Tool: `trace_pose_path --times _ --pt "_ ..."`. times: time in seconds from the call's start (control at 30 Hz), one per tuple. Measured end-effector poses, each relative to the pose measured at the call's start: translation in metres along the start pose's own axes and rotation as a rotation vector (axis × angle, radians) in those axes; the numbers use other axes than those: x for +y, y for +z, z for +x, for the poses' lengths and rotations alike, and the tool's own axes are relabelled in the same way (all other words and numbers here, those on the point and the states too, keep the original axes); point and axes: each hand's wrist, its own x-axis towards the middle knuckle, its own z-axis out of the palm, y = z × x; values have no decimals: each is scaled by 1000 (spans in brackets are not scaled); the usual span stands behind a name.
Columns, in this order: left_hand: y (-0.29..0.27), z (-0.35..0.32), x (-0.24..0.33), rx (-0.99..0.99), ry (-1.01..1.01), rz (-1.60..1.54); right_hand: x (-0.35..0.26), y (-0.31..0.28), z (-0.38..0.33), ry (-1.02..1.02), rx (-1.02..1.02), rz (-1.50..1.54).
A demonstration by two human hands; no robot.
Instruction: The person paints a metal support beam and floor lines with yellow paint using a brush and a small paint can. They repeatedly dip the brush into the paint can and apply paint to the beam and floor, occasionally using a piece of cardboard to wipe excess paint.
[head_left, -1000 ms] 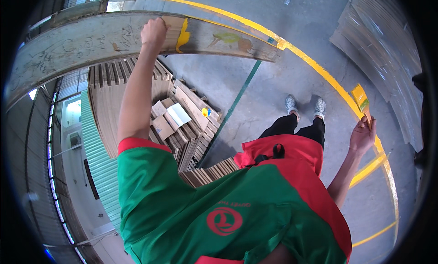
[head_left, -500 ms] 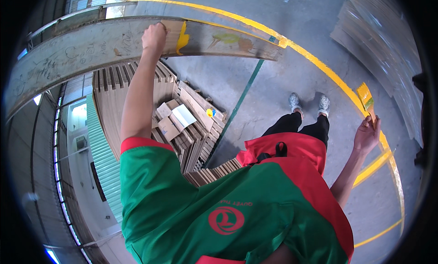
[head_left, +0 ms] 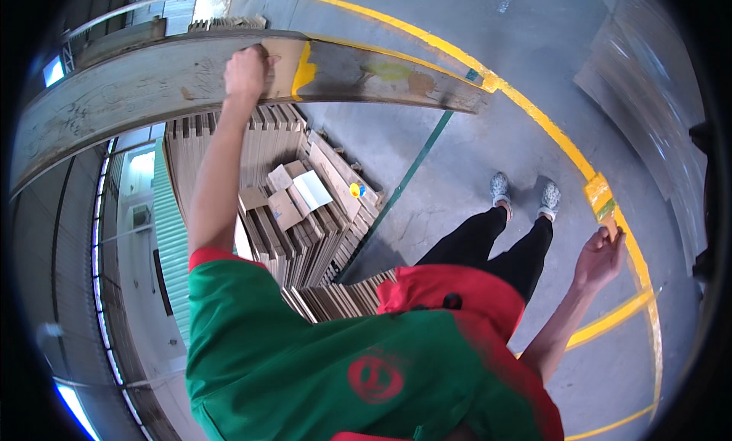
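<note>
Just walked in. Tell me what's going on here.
The person's right hand holds a yellow-coated paintbrush, which overlaps the yellow floor line in view; whether they touch is unclear. The closed left hand is at a long grey beam, left of a yellow patch; what it holds, if anything, can't be made out. Stacked brown sheets show behind the left forearm.
</note>
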Motion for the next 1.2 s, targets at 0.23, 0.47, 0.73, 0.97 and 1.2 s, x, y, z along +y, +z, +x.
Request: trace_pose_path --times 0.23,0.47,0.73,0.97,1.2 --pt "9 -12 -1 200 29 66 131 -59 15 244 68 88" --pt "8 -23 10 252 -99 149 209 -133 -10 345 197 24" --pt "19 -32 8 361 -114 177 239 -165 -14 390 113 -20" --pt "24 -36 4 423 -83 154 241 -168 -12 422 19 -18" --pt "25 -37 5 425 -75 167 230 -187 -17 390 74 -58"
